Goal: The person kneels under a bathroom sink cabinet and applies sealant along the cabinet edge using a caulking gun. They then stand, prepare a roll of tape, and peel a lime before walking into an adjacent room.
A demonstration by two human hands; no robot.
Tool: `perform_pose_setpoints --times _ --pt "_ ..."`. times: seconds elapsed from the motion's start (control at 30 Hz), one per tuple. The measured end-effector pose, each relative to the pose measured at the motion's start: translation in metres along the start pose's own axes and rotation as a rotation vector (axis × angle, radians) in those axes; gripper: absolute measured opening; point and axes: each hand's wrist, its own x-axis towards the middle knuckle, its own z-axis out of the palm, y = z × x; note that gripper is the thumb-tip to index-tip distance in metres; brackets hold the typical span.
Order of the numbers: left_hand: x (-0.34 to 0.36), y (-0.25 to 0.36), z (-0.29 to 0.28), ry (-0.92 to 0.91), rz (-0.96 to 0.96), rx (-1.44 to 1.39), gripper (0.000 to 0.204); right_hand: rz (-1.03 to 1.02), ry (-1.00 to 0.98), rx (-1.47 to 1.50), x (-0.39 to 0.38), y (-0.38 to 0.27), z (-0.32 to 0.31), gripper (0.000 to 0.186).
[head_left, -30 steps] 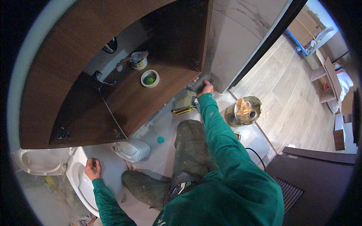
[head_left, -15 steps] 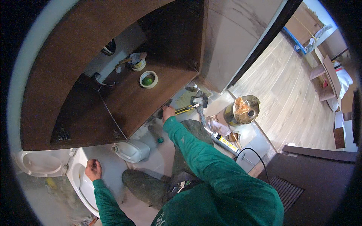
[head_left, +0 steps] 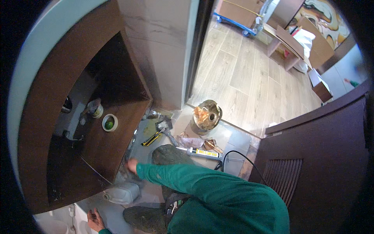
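Observation:
My right hand (head_left: 132, 165) is low over the floor beside the front edge of a dark brown cabinet (head_left: 134, 113). It is smeared by motion, so its fingers and anything in them cannot be made out. A translucent white jug (head_left: 122, 194) stands just below it. A yellow and black utility knife (head_left: 152, 138) lies on the floor, apart from that hand, by a grey-handled scraper or brush (head_left: 165, 128). At the lower left, my left hand (head_left: 94, 220) is held near a white basin, fingers loosely bent and apart, with nothing visible in them.
A sealant cartridge (head_left: 204, 153) and crumpled rags (head_left: 191, 141) lie beyond my knee. A dirty bucket (head_left: 206, 117) stands at the doorway. Inside the cabinet are a white tub with something green (head_left: 110, 123) and another tub (head_left: 96, 109). A dark louvred door (head_left: 319, 160) is at right.
My view has swung right, showing more of the room beyond the doorway. My right hand has drawn back from beside the knife toward the jug. The knife stays by the scraper or brush.

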Motion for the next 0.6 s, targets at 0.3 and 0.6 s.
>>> perform_pose_setpoints --times 0.3,0.6 --pt "-0.026 0.162 0.107 -0.643 -0.509 -1.281 0.047 -0.074 0.228 0.064 -0.072 0.109 -0.12 0.022" --pt "0.028 0.189 0.217 -0.471 -1.399 -2.255 0.078 0.16 0.433 -0.04 -0.218 0.157 -0.192 0.022"
